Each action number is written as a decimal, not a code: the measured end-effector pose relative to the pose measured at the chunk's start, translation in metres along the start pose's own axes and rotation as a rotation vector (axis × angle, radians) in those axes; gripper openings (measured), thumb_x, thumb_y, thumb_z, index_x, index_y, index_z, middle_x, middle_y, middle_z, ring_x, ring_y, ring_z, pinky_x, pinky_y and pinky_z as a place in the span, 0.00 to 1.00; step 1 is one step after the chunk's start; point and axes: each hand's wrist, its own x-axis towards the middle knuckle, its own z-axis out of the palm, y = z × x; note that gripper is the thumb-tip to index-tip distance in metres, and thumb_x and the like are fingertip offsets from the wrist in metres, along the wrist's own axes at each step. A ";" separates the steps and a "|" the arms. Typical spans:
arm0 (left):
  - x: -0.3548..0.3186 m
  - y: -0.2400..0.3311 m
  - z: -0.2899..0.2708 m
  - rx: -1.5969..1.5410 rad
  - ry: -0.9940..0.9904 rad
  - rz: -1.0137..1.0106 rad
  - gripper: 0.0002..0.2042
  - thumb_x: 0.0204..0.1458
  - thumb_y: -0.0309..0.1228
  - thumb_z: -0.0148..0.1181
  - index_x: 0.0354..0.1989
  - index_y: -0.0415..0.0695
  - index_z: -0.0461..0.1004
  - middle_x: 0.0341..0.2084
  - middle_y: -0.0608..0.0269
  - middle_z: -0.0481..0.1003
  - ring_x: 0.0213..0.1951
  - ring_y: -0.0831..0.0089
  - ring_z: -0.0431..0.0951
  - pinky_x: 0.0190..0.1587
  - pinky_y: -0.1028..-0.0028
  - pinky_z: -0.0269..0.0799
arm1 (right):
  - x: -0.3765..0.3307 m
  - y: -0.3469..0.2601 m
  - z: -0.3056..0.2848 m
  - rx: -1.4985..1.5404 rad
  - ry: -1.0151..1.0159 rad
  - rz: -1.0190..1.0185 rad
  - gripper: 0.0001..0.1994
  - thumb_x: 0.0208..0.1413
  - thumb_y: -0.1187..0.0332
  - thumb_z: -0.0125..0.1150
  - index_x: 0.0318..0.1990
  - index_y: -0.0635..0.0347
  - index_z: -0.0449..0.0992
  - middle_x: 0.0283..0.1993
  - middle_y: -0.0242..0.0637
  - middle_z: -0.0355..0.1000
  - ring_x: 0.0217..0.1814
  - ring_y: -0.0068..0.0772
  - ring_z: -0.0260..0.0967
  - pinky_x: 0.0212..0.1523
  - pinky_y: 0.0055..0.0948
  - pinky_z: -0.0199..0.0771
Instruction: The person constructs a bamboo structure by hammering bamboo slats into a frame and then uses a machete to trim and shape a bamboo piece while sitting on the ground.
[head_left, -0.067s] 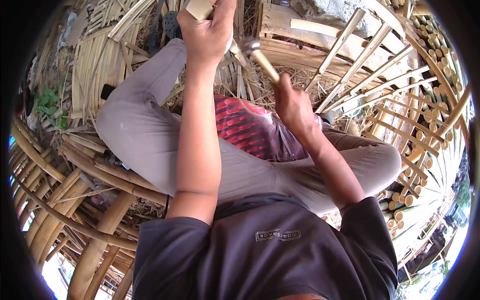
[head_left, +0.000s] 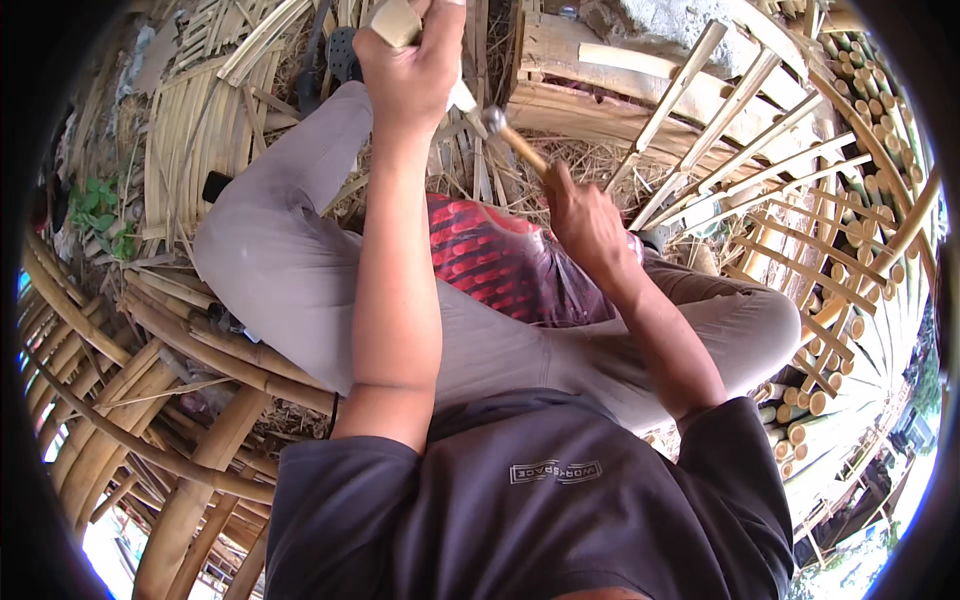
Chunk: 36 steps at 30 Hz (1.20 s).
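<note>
My left hand (head_left: 412,80) is at the top of the head view, its fingers closed around a pale wooden piece (head_left: 396,22) with a flat, angular end. Part of that piece is hidden by the hand and the picture's upper edge. To the right, my right hand (head_left: 588,215) grips the wooden handle of a hammer (head_left: 522,150). The small metal head points up and left, apart from my left hand. A pale, narrow strip (head_left: 463,98) shows between the left hand and the hammer head. Across my lap lies a red and dark patterned cloth (head_left: 485,260).
A wooden crate-like box (head_left: 590,110) stands ahead, with a grey stone block (head_left: 675,30) behind it. Split bamboo slats (head_left: 690,90) fan out at the right beside stacked bamboo poles (head_left: 870,95). Curved bamboo poles (head_left: 200,350) lie at left, near a woven bamboo panel (head_left: 210,140).
The hammer head has dropped toward me and slightly left, and my right hand has come a little nearer. My left hand stays nearly in place, still gripping the wooden piece.
</note>
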 end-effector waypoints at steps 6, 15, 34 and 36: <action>-0.003 -0.003 -0.005 0.029 0.011 0.038 0.21 0.62 0.33 0.56 0.14 0.46 0.63 0.10 0.77 0.61 0.13 0.86 0.59 0.16 0.79 0.49 | -0.018 0.013 -0.004 0.115 0.013 -0.081 0.09 0.64 0.65 0.51 0.40 0.60 0.61 0.19 0.56 0.69 0.22 0.68 0.68 0.23 0.61 0.65; 0.006 -0.022 -0.007 -0.035 0.027 0.151 0.21 0.59 0.30 0.60 0.13 0.42 0.63 0.09 0.78 0.59 0.15 0.88 0.56 0.18 0.78 0.49 | -0.012 -0.002 -0.042 0.243 0.182 -0.123 0.10 0.64 0.65 0.54 0.39 0.62 0.64 0.19 0.55 0.69 0.23 0.64 0.69 0.22 0.55 0.66; 0.013 -0.025 -0.030 -0.132 0.107 0.051 0.22 0.60 0.30 0.59 0.14 0.48 0.59 0.10 0.76 0.58 0.11 0.86 0.57 0.15 0.79 0.50 | -0.019 -0.012 0.004 0.234 0.184 -0.163 0.10 0.65 0.65 0.51 0.39 0.63 0.63 0.19 0.57 0.68 0.22 0.67 0.68 0.23 0.58 0.66; 0.012 -0.024 -0.029 -0.153 0.104 0.086 0.22 0.60 0.32 0.60 0.15 0.48 0.59 0.10 0.76 0.59 0.11 0.86 0.58 0.15 0.80 0.51 | -0.019 -0.032 -0.027 0.379 0.204 -0.151 0.10 0.64 0.66 0.52 0.38 0.63 0.63 0.20 0.58 0.68 0.23 0.67 0.68 0.23 0.57 0.64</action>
